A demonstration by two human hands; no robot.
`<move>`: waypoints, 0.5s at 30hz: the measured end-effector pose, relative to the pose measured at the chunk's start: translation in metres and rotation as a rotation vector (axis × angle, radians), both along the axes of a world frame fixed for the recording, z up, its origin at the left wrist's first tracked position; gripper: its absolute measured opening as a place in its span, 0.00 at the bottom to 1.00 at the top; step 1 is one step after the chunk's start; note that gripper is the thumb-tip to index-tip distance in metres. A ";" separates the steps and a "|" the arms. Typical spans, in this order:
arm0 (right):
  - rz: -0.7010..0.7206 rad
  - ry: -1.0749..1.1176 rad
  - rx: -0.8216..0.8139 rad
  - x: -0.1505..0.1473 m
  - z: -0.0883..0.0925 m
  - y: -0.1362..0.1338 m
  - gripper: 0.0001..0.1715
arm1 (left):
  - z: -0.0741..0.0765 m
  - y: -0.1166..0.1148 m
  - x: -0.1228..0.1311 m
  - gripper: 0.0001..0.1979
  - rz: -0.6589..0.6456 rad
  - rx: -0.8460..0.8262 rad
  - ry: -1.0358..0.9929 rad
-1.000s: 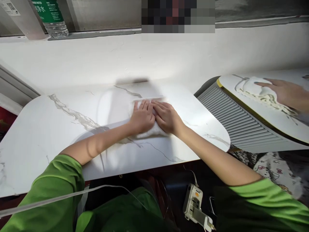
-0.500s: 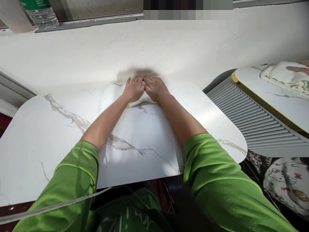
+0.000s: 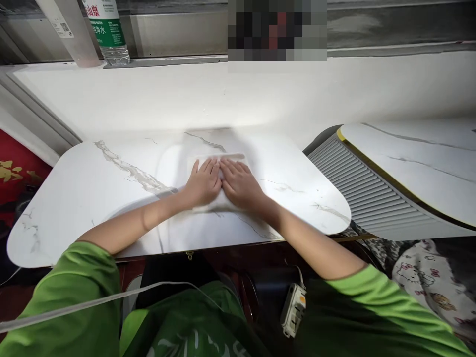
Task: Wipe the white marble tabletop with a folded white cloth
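A folded white cloth [image 3: 213, 201] lies flat on the white marble-patterned table [image 3: 85, 198]. My left hand [image 3: 204, 182] presses on its left half, fingers stretched forward and the thumb side turned inward. Beside it, my right hand [image 3: 240, 183] lies on the right half with its fingers extended too. The two hands touch or nearly touch at the thumbs. Part of the cloth is hidden under the palms, and its far edge shows just beyond my fingertips.
A water bottle [image 3: 107, 34] and a pale translucent container [image 3: 74, 34] stand on the ledge behind the white wall. To the right is another marble-patterned table [image 3: 416, 163] with a ribbed side. A power strip [image 3: 293, 310] hangs below the table edge. A white cable [image 3: 111, 296] crosses my lap.
Both hands have drawn the cloth from the table's back edge toward me. The view has shifted, and another person's hand and cloth on the right table are out of sight.
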State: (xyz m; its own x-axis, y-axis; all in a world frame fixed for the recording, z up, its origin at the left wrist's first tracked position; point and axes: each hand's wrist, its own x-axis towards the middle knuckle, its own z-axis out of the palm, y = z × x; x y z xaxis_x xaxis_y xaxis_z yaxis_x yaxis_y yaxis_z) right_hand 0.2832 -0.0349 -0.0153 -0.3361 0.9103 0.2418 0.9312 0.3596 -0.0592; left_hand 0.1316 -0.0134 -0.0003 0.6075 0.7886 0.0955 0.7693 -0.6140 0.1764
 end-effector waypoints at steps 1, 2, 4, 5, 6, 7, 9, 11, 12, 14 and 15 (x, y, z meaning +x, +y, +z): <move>0.002 -0.019 -0.005 -0.007 0.000 -0.018 0.33 | 0.000 -0.017 -0.008 0.28 -0.018 0.002 -0.009; 0.009 -0.032 -0.003 -0.014 0.001 -0.035 0.33 | 0.001 -0.033 -0.016 0.28 -0.028 0.008 -0.016; 0.038 -0.044 0.004 -0.026 0.001 -0.062 0.33 | 0.002 -0.060 -0.032 0.28 -0.053 0.014 -0.021; 0.051 -0.044 0.008 -0.032 0.001 -0.072 0.34 | 0.003 -0.070 -0.040 0.28 -0.064 0.017 -0.024; 0.062 -0.041 0.012 -0.037 0.002 -0.080 0.34 | 0.003 -0.077 -0.046 0.28 -0.075 0.018 -0.027; 0.068 -0.036 0.013 -0.041 0.002 -0.084 0.34 | 0.004 -0.082 -0.051 0.28 -0.081 0.017 -0.032; 0.075 -0.022 0.007 -0.046 0.004 -0.084 0.33 | 0.004 -0.083 -0.058 0.28 -0.070 0.011 -0.042; 0.079 -0.002 -0.013 -0.050 0.005 -0.073 0.33 | 0.002 -0.074 -0.061 0.27 -0.023 -0.002 -0.045; 0.077 0.011 -0.025 -0.051 0.006 -0.064 0.33 | 0.002 -0.066 -0.062 0.27 0.010 -0.008 -0.047; 0.052 0.047 -0.042 -0.054 0.006 -0.039 0.33 | 0.000 -0.044 -0.061 0.27 0.074 -0.010 -0.057; 0.030 0.066 -0.044 -0.056 0.006 -0.024 0.33 | 0.000 -0.030 -0.060 0.26 0.103 -0.004 -0.066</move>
